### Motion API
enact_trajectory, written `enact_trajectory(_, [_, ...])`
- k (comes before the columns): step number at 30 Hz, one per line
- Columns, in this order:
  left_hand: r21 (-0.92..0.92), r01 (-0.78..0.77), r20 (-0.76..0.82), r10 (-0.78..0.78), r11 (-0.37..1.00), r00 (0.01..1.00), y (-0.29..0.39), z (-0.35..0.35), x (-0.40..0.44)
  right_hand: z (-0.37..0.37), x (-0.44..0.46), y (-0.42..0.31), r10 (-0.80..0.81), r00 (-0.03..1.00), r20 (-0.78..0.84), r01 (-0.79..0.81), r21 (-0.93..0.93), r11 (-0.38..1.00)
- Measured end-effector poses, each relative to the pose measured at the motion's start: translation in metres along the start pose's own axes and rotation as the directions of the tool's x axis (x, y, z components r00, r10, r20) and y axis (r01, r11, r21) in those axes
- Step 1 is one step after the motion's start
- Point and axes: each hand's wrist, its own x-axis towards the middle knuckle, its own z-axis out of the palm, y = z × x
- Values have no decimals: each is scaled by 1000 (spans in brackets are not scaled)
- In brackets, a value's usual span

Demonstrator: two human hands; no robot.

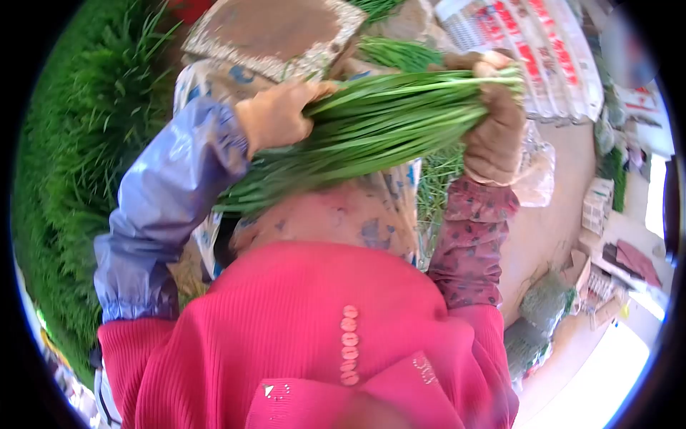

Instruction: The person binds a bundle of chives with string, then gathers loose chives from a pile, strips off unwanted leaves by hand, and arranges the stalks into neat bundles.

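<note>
A large bunch of green chives [400, 118] lies across in front of my chest, its pale stem ends to the right and its leaf tips to the lower left. My right hand [496, 129], in a brown work glove, is wrapped round the stem ends. My left hand [279, 116], in a tan glove, is closed at the upper edge of the leaves; its fingertips are partly hidden by them. Below the bunch, a stained patterned cloth [343, 218] covers my lap.
A thick mass of green leaves [78, 164] fills the left side. Ahead stands a dirt-covered, pale-edged board [275, 32]. More chives [400, 53] lie behind the bunch. White sacking with red print [529, 57] is at upper right, beside bare floor [561, 214].
</note>
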Motion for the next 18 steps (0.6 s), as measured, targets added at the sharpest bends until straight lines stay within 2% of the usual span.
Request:
enact_trajectory(1, [-110, -64, 19, 67, 992, 998, -5, 2, -1, -3, 3, 1, 24, 999, -35, -24, 15, 1000])
enact_trajectory(5, [-113, -233, 68, 242, 966, 968, -6, -16, -7, -10, 3, 22, 21, 993, -119, -33, -105, 994])
enact_trajectory(6, [-348, -172, 3, 184, 922, 983, -8, -20, -10, -13, 2, 26, 36, 986, -165, -46, -58, 997])
enact_trajectory(7, [-564, -114, -42, 110, 818, 993, -6, -25, -11, -13, 2, 28, 55, 977, -208, -58, -6, 998])
enact_trajectory(9, [-316, -181, -226, 111, 932, 968, 3, -25, 2, -7, 3, 28, 75, 974, -216, -82, -27, 996])
enact_trajectory(11, [146, -324, -333, 355, 935, 874, 31, -15, 16, 3, 7, 32, 53, 979, -195, -76, -116, 990])
enact_trajectory(13, [145, -257, -326, 292, 955, 899, 35, 8, 40, 10, 8, 32, 83, 973, -215, -118, -156, 981])
enact_trajectory(14, [98, -183, -363, 206, 978, 909, 44, 12, 43, 16, 7, 30, 77, 983, -164, -101, -145, 984])
enact_trajectory(15, [96, -178, -363, 201, 979, 910, 46, 14, 45, 19, 6, 29, 69, 991, -116, -84, -132, 988])
enact_trajectory(17, [123, -110, -393, 150, 986, 907, 49, 15, 49, 18, 4, 30, 93, 991, -93, -102, -104, 989])
enact_trajectory(18, [229, -52, -397, 142, 972, 907, 54, 19, 48, 20, -2, 27, 91, 994, -62, -100, -165, 981])
